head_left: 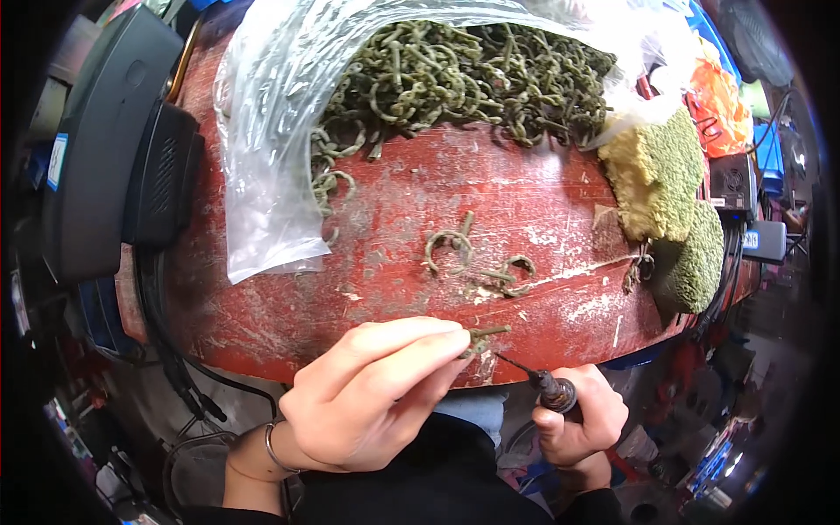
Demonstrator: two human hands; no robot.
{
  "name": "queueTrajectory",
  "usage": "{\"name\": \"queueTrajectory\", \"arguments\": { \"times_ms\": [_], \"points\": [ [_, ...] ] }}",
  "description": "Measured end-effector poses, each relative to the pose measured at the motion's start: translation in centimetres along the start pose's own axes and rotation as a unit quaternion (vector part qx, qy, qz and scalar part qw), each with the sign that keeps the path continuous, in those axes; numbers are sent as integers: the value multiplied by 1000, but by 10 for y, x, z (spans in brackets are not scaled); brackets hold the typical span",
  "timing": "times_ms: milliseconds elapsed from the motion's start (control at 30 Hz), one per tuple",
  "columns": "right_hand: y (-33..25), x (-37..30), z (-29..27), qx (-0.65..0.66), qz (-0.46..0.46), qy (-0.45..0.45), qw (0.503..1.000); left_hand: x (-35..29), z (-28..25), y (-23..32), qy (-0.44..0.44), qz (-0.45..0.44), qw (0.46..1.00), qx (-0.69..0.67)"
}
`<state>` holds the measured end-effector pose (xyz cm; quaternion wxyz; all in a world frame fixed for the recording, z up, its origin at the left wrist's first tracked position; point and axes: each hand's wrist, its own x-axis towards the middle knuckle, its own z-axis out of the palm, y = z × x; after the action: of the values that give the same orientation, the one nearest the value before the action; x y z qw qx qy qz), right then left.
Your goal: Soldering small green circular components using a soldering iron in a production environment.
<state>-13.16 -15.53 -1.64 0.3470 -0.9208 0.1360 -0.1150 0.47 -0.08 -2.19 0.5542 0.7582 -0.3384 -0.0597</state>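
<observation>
Near the table's front edge, my left hand (376,385) pinches a small grey-green ring-like piece (490,332), with its short stem sticking out past the fingertips. My right hand (582,416) is wrapped round a dark handheld tool with a thin pointed tip (555,391). That tip points at the piece and lies close to it; whether they touch, I cannot tell. Farther in on the red table (394,227) lie two similar pieces, a ring with a stem (449,252) and a smaller open ring (510,276).
A large heap of grey-green ring pieces (472,79) spills from a clear plastic bag (271,175) at the back. Rough yellow-green blocks (654,175) stand at the right. Dark equipment (109,140) takes up the left edge, with cables (162,324) hanging below.
</observation>
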Motion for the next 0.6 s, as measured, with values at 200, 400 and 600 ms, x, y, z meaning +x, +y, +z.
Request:
{"name": "queueTrajectory", "arguments": {
  "times_ms": [200,400,600],
  "points": [
    [-6,5,1,-31,-10,-4,999,-1,0,-4,6,26,1000,14],
    [-6,6,-1,-38,5,-3,999,-1,2,-6,12,43,999,11],
    [-8,7,-1,-51,26,-21,998,-2,0,-7,7,34,999,9]
  ]
}}
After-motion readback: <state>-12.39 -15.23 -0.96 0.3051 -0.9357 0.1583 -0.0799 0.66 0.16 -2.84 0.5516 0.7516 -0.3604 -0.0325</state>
